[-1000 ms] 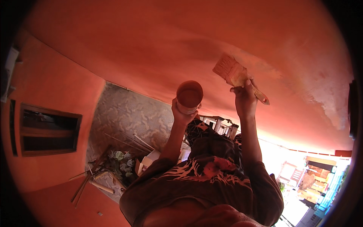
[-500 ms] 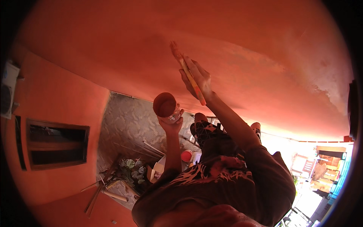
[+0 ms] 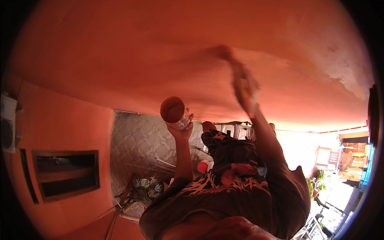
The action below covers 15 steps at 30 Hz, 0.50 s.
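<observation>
My left hand [image 3: 182, 130] is closed round a small paint cup [image 3: 183, 121], whose open top tilts toward me and shows a reddish-brown inside. Up at the orange wall [image 3: 132, 52], my right hand [image 3: 246, 88] grips a paintbrush [image 3: 241, 84]. Hand and brush are smeared by motion. The bristle end lies against or very close to the wall; I cannot tell whether it touches. Paler, patchy areas show on the wall to the right of the brush.
A framed window opening [image 3: 66, 174] and a white air conditioner unit [image 3: 8, 124] are on the left wall. Below lie a leafy plant [image 3: 148, 188], loose sticks and a red container [image 3: 203, 166]. Something like a wooden ladder or stand [image 3: 237, 131] shows by my legs.
My right hand has swept to the right with the paintbrush, its bristle end moving along the wall. The left hand holds the cup in nearly the same place. The view has shifted slightly.
</observation>
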Motion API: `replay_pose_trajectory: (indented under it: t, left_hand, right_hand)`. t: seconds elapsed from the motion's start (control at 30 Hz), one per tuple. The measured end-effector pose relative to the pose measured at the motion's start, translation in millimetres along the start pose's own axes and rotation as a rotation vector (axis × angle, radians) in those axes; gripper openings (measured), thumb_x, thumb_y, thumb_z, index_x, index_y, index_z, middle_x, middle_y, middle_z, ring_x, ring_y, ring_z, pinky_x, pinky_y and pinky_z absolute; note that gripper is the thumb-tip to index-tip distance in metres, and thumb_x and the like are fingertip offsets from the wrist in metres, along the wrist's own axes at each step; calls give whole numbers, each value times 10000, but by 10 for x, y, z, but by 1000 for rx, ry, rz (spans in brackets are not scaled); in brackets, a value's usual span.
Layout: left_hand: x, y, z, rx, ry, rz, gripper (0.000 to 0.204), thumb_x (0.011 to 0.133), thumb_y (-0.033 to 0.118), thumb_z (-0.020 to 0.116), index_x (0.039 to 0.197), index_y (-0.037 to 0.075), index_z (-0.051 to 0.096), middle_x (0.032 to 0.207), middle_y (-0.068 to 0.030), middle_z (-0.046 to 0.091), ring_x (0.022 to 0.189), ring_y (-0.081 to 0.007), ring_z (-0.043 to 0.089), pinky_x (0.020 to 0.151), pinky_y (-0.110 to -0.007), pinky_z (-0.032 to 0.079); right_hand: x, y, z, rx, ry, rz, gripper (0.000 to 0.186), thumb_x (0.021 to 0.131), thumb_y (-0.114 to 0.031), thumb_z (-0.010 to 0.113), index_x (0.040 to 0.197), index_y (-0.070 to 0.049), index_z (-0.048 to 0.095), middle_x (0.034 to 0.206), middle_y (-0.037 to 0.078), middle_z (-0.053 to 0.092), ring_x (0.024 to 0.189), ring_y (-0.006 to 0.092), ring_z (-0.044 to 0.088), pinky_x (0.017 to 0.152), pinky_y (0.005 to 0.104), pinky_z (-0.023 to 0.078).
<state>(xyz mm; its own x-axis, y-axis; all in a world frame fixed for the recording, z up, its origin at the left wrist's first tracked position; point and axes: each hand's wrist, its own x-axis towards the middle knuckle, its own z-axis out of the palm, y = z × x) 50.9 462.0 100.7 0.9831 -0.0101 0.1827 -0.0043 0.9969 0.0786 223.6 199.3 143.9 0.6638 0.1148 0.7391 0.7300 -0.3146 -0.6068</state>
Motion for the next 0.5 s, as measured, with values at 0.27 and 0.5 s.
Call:
replay_pose_trajectory:
  t: [0.27,0.5]
  left_hand:
    - [-1,28,-83,78,47,15,637,930,526,521,1407,112,435,1291,-190,482,979,-340,499,524,-285,504]
    - [-285,215,-187,13,78,103,653,919,542,531,1406,115,447,1251,-168,506,963,-335,497,519,-291,496]
  right_hand:
    - [233,-683,-1723,-697,746,215,485,973,-226,653,1341,62,524,1295,166,628,1114,266,637,939,365,519]
    - [270,-798,-128,436,514,258,452,1032,-336,518,1368,-36,488,987,64,601,766,99,610,564,199,492]
